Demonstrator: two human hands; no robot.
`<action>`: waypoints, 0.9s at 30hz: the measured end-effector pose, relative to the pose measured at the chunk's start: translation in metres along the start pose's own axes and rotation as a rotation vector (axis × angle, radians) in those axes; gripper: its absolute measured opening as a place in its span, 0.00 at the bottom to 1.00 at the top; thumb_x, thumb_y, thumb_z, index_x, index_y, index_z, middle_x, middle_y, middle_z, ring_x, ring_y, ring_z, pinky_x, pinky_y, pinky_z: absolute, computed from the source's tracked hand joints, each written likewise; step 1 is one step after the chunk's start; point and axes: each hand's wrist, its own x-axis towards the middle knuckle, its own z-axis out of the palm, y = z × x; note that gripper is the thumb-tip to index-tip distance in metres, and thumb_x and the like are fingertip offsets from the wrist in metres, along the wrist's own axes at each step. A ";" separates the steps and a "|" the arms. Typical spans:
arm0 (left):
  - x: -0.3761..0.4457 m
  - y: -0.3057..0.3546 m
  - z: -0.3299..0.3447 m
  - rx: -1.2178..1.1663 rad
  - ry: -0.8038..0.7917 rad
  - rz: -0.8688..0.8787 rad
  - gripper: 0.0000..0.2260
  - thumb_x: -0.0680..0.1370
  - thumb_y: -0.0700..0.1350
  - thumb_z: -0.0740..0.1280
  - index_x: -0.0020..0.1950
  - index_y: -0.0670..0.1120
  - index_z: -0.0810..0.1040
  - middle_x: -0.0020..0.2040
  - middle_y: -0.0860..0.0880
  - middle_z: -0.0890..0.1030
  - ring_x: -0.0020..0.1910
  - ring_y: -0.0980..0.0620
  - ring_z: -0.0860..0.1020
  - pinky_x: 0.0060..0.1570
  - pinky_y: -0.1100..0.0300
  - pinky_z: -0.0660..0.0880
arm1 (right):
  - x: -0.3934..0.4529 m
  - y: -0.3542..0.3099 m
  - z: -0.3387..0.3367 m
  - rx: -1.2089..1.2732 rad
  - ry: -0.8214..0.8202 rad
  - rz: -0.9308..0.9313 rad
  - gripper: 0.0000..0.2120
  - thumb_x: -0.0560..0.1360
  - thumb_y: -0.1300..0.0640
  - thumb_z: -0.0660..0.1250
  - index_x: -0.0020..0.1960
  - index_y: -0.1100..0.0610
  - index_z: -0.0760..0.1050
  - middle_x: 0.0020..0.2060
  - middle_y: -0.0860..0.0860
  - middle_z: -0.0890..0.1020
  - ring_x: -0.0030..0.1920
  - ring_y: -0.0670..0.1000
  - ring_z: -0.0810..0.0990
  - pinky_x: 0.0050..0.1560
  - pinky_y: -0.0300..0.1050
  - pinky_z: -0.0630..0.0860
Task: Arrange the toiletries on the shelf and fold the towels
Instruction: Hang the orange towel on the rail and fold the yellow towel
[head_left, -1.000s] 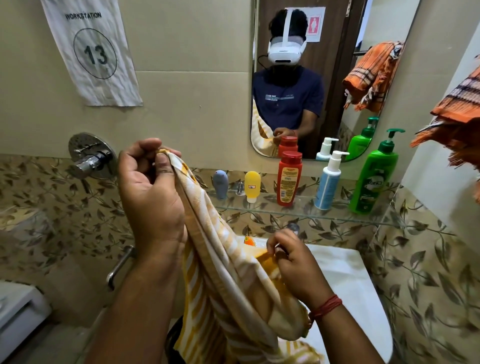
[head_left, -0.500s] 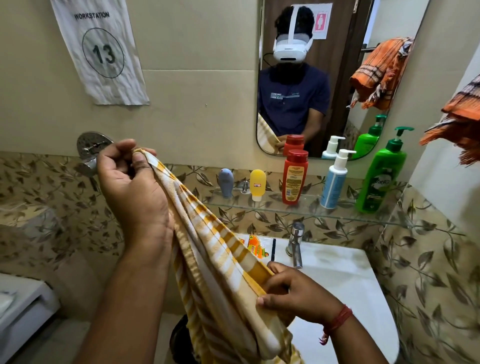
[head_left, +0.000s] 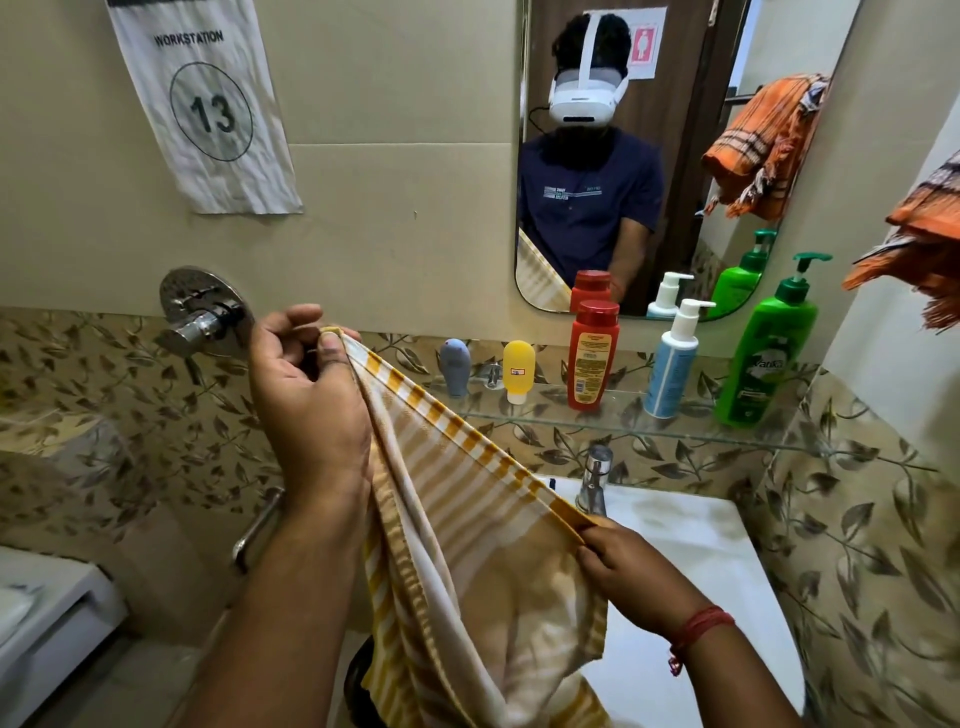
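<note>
**Operator:** State the location and grip condition of the workpiece.

**Technician:** The yellow-and-white striped towel (head_left: 467, 519) occupies the lower centre of the frame, stretched along its top hem from centre left down to lower right, above the white washbasin (head_left: 701, 571). The left hand (head_left: 306, 400) pinches one end of the hem between thumb and fingertips, high in the frame. The right hand (head_left: 628, 571) pinches the hem lower down, fingers curled over the edge. Both grips are narrow pinches on the towel. The remaining cloth hangs below in loose folds.

**Operator:** Handling characteristics?

**Technician:** Judged from the drape: light, soft, no stiffness. It will sag wherever it is unsupported. Hold it at the hem or corners and keep the edge taut before folding. Fragility is not a concern.

**Operator:** Status of the other items?

**Technician:** On the glass shelf (head_left: 649, 426), centre right, stand a grey tube (head_left: 455, 366), a yellow tube (head_left: 518, 371), a red bottle (head_left: 593, 356), a white-and-blue pump bottle (head_left: 674, 358) and a green pump bottle (head_left: 768, 348). An orange towel (head_left: 919, 260) hangs at the right edge.

**Operator:** Limitations of the view?

**Technician:** The striped towel's lower end runs off the bottom edge. The orange towel is cut off at the right. The bottle labels are too small to read. The right fingertips are hidden behind the hem.
</note>
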 end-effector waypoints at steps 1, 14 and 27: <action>-0.001 -0.001 0.000 0.025 -0.015 0.020 0.13 0.80 0.34 0.64 0.54 0.53 0.74 0.49 0.54 0.80 0.49 0.60 0.80 0.53 0.65 0.75 | 0.000 0.004 0.001 0.009 0.015 0.007 0.12 0.82 0.55 0.58 0.48 0.57 0.78 0.49 0.50 0.76 0.47 0.46 0.77 0.50 0.43 0.75; 0.024 -0.007 -0.018 0.015 0.127 -0.012 0.10 0.78 0.37 0.63 0.55 0.51 0.75 0.53 0.45 0.82 0.54 0.50 0.83 0.59 0.55 0.79 | -0.019 -0.002 -0.012 0.701 0.300 0.014 0.17 0.75 0.43 0.63 0.40 0.56 0.76 0.35 0.48 0.74 0.39 0.48 0.73 0.43 0.48 0.69; -0.049 0.006 0.012 0.059 -1.116 -0.153 0.17 0.75 0.60 0.70 0.56 0.52 0.73 0.53 0.52 0.81 0.54 0.55 0.81 0.55 0.57 0.79 | -0.010 -0.120 -0.070 0.371 0.300 -0.316 0.12 0.79 0.49 0.58 0.51 0.50 0.79 0.44 0.41 0.81 0.47 0.42 0.78 0.46 0.40 0.74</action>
